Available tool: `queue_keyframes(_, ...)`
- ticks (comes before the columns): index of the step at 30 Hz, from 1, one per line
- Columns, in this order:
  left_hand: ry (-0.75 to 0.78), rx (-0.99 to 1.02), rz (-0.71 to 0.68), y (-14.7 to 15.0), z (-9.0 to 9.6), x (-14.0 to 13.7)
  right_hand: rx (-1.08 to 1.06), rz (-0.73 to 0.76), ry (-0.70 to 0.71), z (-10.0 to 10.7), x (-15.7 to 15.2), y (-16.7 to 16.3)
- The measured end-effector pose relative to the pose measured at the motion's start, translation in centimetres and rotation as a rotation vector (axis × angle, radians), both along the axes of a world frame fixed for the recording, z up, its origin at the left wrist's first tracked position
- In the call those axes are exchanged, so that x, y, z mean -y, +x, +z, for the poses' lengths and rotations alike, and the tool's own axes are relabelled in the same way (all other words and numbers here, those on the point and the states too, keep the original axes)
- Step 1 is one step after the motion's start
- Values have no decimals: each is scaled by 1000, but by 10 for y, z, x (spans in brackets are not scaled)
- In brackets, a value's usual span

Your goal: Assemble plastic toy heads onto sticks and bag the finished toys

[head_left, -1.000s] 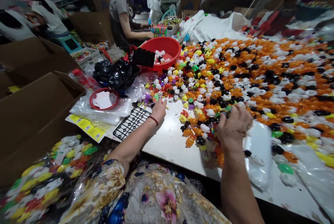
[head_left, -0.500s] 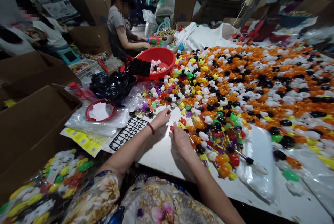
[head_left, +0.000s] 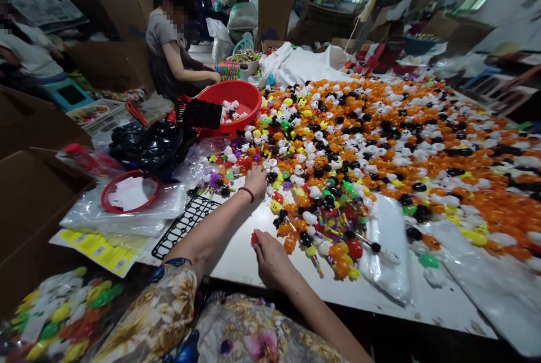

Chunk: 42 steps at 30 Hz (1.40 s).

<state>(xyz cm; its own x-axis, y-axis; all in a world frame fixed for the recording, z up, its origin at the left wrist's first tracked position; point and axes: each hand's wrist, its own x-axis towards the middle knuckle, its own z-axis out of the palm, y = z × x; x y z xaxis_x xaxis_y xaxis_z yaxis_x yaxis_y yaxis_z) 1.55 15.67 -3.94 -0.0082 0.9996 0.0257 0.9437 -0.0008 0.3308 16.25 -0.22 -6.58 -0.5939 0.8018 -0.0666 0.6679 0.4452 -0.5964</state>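
Observation:
My left hand (head_left: 256, 181), with a red bead bracelet (head_left: 249, 194) at the wrist, reaches to the near edge of a heap of small plastic figures (head_left: 359, 126). Its fingers bend down together among the pieces, and their tips are partly hidden. My right hand (head_left: 270, 259) is closer to me, just over the white tabletop (head_left: 236, 250). Between its thumb and fingers it pinches a small red plastic piece (head_left: 254, 238). Colourful patterned sticks (head_left: 340, 219) lie mixed with figures to the right. A black plastic grid (head_left: 181, 228) lies left of my left forearm.
A red basin (head_left: 249, 118) holding white pieces stands behind the heap's left end, near a seated person (head_left: 169, 41). On the left are a red basket (head_left: 154, 191) of white cards, black bags (head_left: 164, 143) and a cardboard box (head_left: 46, 199). Clear bags (head_left: 386, 250) lie at right.
My left hand has moved forward, away from my right hand, to the figures. My right hand has drawn back toward me with the red piece. The view has swung right.

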Motion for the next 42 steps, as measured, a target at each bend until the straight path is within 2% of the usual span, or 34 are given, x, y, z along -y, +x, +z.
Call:
queue_keyframes(6, 39, 0, -40, -8, -9, 26, 33, 19, 23, -9, 0, -6)
queue_keyframes(9, 108, 22, -151, -6, -6, 23, 32, 3, 18, -9, -1, -8)
queue_keyframes(13, -6, -18, -275, 4, -1, 14, 28, -17, 14, -10, -1, -6)
queue_keyframes(18, -58, -43, -206, 8, -1, 20, -30, 3, 48, -19, 2, -1)
queue_keyframes(25, -105, -28, -33, -11, -3, 27, -70, -9, 69, -29, 3, -2)
queue_keyframes(30, -82, 57, 24, -19, 8, 20, -176, -46, 54, -26, 4, -1)
queue_keyframes(33, -11, 120, 41, -19, 20, 24, -298, -141, -27, -24, 5, 0)
queue_keyframes(35, 47, 321, 64, -17, 25, 35, -396, -247, -146, -23, 5, 3)
queue_keyframes(38, -25, 965, 112, -13, 25, 66, -547, -369, -253, -15, 1, 15)
queue_keyframes(40, -163, 1322, 114, -9, 22, 92, -625, -388, -208, -6, -2, 28)
queue_keyframes(42, -256, 1481, 102, -4, 19, 117, -667, -372, -130, 5, -4, 40)
